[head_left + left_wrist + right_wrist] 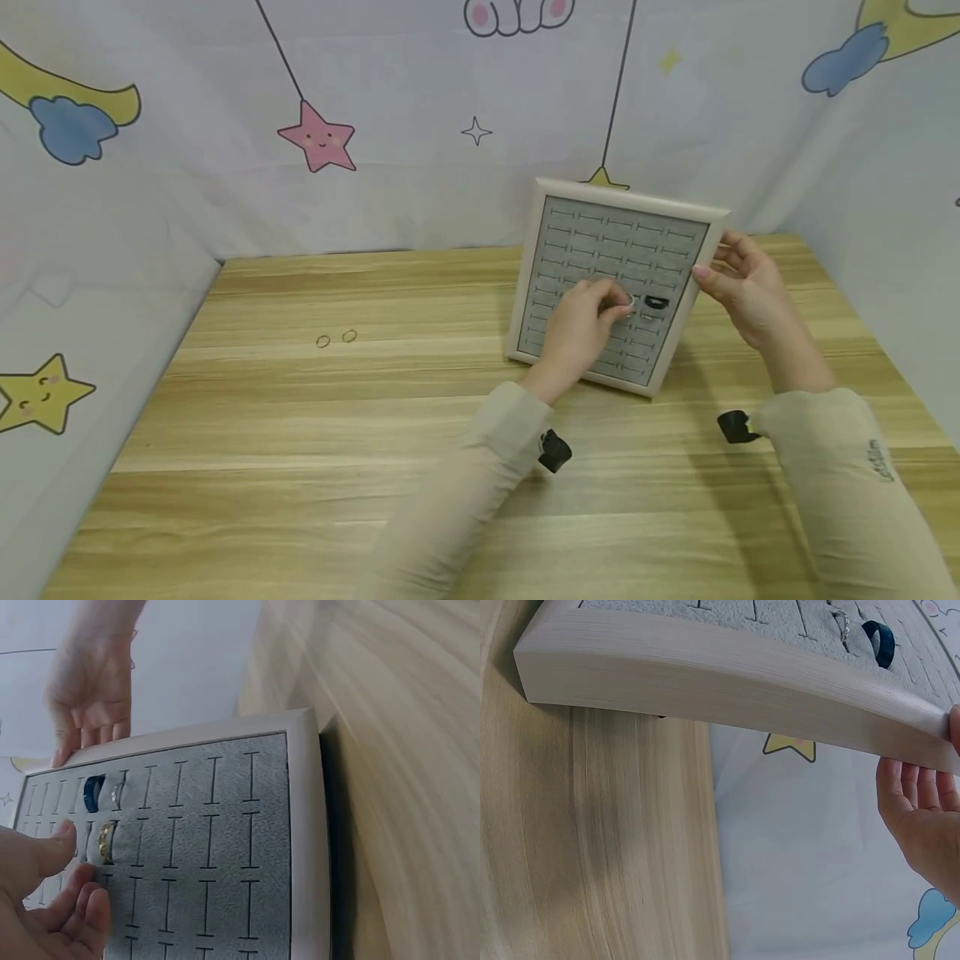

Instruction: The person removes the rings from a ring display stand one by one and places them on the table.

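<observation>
A ring display board (600,242) with a pale frame and grey slotted padding stands tilted back on the table. My right hand (750,292) grips its right edge, thumb on the front and fingers behind. My left hand (577,329) is at the padding, thumb and forefinger pinching a small silvery ring (632,302), mostly hidden by the fingers. Beside these fingertips a dark blue ring (93,793) and a silver ring (117,793) sit in slots of one row. A gold ring (106,841) is held in the neighbouring row, close to the left fingers.
Two thin rings, one (322,341) left of the other (349,336), lie on the wooden table (262,433) left of the board. Behind the table hangs a white cloth (405,192) printed with stars and moons.
</observation>
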`<act>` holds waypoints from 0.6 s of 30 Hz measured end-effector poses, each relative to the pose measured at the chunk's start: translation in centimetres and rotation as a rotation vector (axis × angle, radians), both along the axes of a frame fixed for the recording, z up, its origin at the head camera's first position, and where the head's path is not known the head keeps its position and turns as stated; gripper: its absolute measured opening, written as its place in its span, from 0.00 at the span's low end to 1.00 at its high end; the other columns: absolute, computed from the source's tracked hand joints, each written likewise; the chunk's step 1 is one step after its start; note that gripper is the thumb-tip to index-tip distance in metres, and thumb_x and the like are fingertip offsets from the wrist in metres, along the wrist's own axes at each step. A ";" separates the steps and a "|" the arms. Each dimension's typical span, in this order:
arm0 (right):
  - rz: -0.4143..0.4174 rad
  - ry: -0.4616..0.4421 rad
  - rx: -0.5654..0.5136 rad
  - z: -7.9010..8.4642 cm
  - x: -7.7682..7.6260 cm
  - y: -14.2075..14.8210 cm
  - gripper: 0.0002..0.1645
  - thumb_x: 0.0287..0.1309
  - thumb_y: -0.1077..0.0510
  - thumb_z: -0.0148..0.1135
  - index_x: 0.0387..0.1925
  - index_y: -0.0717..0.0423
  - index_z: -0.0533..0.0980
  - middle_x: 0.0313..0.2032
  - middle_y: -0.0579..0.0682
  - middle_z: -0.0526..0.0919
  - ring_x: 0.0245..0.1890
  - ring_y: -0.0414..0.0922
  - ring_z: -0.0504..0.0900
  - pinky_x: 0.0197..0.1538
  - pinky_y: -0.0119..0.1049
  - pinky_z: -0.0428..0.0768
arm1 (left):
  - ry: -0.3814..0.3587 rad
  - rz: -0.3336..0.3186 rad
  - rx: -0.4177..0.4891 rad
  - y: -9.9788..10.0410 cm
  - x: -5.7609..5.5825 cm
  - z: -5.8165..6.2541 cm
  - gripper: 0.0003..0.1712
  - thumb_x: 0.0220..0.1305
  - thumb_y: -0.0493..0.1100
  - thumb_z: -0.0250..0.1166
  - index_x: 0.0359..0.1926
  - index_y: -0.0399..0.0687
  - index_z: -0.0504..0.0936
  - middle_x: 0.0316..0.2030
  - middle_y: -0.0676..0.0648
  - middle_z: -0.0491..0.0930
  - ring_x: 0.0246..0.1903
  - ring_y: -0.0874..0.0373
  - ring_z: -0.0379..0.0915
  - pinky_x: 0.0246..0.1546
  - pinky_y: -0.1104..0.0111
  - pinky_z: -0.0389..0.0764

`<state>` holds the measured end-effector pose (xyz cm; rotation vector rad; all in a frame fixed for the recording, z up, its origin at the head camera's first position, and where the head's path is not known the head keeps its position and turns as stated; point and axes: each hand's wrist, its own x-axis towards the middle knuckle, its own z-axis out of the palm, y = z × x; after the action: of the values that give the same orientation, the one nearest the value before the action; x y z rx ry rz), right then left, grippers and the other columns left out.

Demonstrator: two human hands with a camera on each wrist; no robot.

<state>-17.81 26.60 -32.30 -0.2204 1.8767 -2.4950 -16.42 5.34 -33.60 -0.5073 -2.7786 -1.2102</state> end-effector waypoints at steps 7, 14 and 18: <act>-0.002 -0.014 0.004 0.1 0.1 0.1 0.25 0.57 0.72 0.60 0.53 0.50 0.69 0.43 0.43 0.76 0.39 0.35 0.78 0.43 0.22 0.79 | -0.012 0.035 0.130 -2.1 0.0 0.3 0.09 0.63 0.46 0.62 0.41 0.48 0.82 0.41 0.51 0.82 0.40 0.60 0.77 0.38 0.77 0.77; -0.009 -0.020 0.012 0.1 0.1 0.0 0.25 0.57 0.72 0.60 0.52 0.49 0.69 0.42 0.42 0.77 0.39 0.34 0.78 0.42 0.21 0.79 | -0.050 0.190 0.168 -6.7 -1.0 0.3 0.14 0.64 0.47 0.63 0.50 0.50 0.79 0.48 0.50 0.82 0.46 0.56 0.78 0.40 0.66 0.80; -0.006 -0.029 0.028 0.2 0.1 0.0 0.25 0.57 0.71 0.60 0.53 0.48 0.68 0.44 0.42 0.75 0.40 0.34 0.78 0.43 0.21 0.79 | -0.085 0.275 0.188 -9.9 -1.7 -0.5 0.19 0.64 0.47 0.63 0.55 0.49 0.76 0.52 0.49 0.80 0.48 0.54 0.77 0.43 0.61 0.80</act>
<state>-17.69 26.61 -32.10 -0.1775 1.9034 -2.4604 -18.15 -4.51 -34.05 -0.0570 -2.6486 -1.4325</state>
